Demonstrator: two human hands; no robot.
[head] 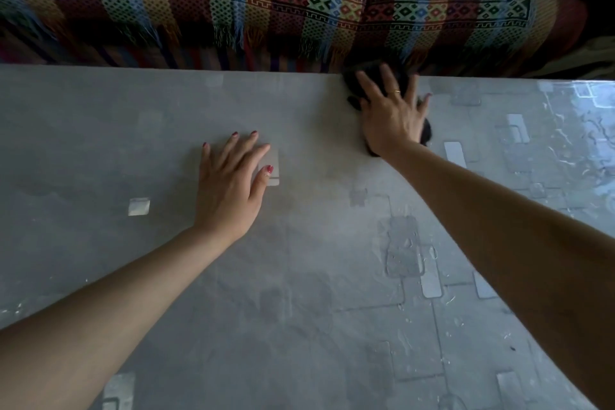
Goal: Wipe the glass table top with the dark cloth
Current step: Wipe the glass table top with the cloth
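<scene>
Pressing flat-fingered, the right hand point(391, 115) pins the dark cloth point(426, 131) at the glass table top's point(299, 276) far edge; the left hand point(233, 180) rests splayed, holding nothing.

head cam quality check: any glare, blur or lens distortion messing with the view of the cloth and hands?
Head view: dim, soft light overall; bluish glare on the glass table top at right. The far table edge bows, wide-angle distortion. The dark cloth is nearly featureless black, mostly hidden under the right hand; the left hand reads sharply enough. The patterned throw behind darkens toward the right corner.
</scene>
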